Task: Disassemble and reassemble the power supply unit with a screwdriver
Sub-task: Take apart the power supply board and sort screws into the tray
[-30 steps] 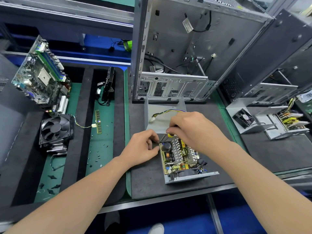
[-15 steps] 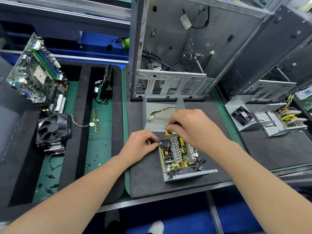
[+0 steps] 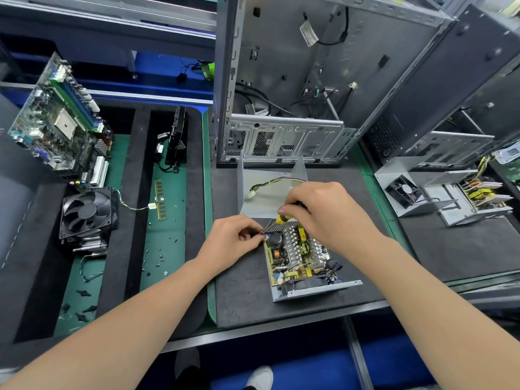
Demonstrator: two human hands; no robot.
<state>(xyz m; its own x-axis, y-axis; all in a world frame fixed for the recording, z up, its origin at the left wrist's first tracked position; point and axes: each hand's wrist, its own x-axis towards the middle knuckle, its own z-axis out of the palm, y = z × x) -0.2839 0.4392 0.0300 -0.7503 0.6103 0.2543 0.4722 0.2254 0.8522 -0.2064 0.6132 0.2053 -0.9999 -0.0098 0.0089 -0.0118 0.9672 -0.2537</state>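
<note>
grey metal tray of the power supply unit (image 3: 315, 289) lies open on the black mat (image 3: 242, 291), close to its front edge, with the circuit board (image 3: 295, 257) inside. the right hand (image 3: 323, 212) curls around the yellow-black screwdriver (image 3: 282, 219) above the far end. the left hand (image 3: 230, 243), fingers curled, pinches a tiny piece (image 3: 263, 233) at the far left corner; what it is i cannot tell. the cover (image 3: 267, 206) just behind holds a cable (image 3: 275, 182).

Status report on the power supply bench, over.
Right hand grips screwdriver; left hand pinches at its tip. Power supply unit open, board exposed; cover lying just behind. Nothing blocking the corner being worked.
</note>
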